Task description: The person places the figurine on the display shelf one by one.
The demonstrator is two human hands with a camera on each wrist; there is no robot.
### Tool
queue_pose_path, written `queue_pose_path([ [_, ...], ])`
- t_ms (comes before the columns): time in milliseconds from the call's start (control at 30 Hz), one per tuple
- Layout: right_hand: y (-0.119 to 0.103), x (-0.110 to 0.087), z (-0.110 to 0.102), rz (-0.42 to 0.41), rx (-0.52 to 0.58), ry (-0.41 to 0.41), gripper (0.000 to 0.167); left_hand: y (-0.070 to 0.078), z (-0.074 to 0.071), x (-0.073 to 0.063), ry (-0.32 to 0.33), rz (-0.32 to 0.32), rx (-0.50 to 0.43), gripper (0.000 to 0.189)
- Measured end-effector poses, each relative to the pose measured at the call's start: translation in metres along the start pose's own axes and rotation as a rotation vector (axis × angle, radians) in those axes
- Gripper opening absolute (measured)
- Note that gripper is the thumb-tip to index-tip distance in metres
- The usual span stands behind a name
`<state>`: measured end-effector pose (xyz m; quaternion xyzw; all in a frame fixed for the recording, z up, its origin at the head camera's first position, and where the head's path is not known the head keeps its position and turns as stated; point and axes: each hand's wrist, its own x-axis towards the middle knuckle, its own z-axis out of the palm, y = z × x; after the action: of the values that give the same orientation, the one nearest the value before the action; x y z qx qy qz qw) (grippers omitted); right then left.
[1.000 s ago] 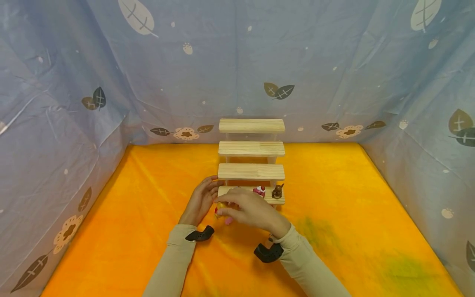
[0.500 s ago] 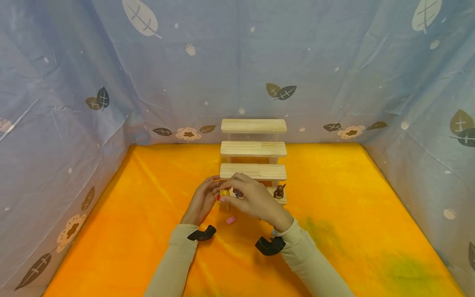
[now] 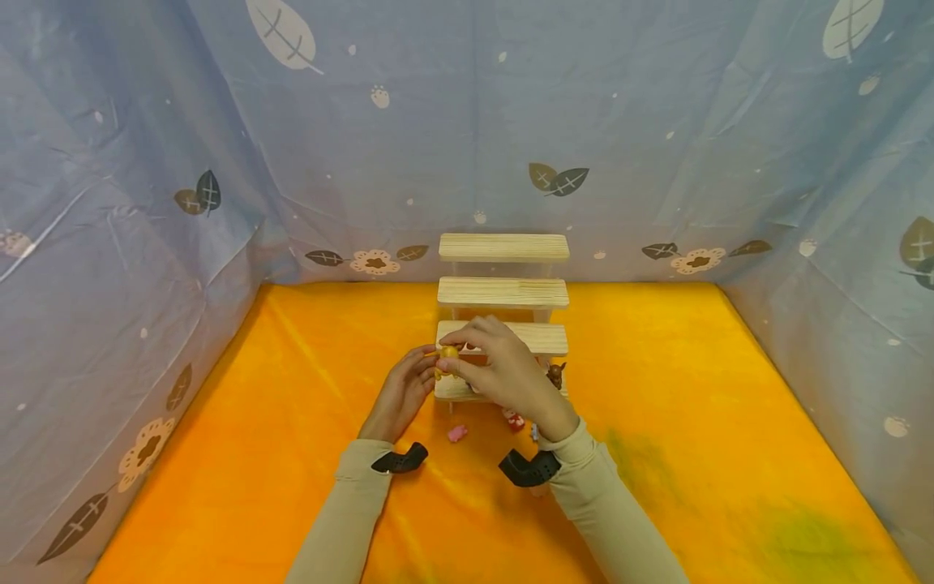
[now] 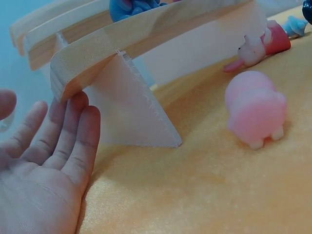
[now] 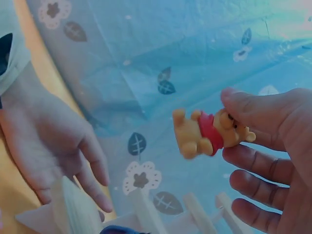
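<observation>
My right hand pinches a small yellow bear figurine in a red shirt by its head, between thumb and forefinger. In the right wrist view the bear lies sideways, feet to the left. It is held above the left end of the lowest step of a wooden tiered shelf. My left hand is beside that end, its straight fingers touching the wood in the left wrist view. On the lowest step are a blue figurine and, farther right, a brown long-eared figurine; my right hand hides part of the step.
In front of the shelf, a pink pig figurine, a figurine in red and a small light-blue figurine are on the orange cloth. Blue-grey patterned curtains hang behind and at both sides.
My right hand has raised the bear figurine from in front of the lowest step to above its left end. The left hand stays at the shelf's side. The figurines in front have come into sight.
</observation>
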<state>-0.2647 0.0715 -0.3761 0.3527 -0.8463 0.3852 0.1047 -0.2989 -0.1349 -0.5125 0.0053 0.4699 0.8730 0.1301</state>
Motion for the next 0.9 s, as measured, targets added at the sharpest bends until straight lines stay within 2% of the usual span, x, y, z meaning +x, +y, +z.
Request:
queue_pose_path([
  [200,0.004,0.002,0.0,0.017,-0.095,0.04,0.028,0.0,-0.001,0.0,-0.028,0.02,-0.001,0.029],
  [500,0.013,0.004,0.011,-0.006,-0.21,0.087,0.025,0.002,-0.001,-0.001,-0.031,0.026,0.018,0.031],
  [667,0.02,0.006,0.021,-0.016,-0.262,0.086,0.024,0.001,-0.001,-0.001,-0.039,0.029,0.005,0.029],
  [900,0.025,0.005,0.031,0.004,-0.301,0.054,0.024,-0.001,-0.003,0.001,-0.017,0.013,-0.007,0.027],
])
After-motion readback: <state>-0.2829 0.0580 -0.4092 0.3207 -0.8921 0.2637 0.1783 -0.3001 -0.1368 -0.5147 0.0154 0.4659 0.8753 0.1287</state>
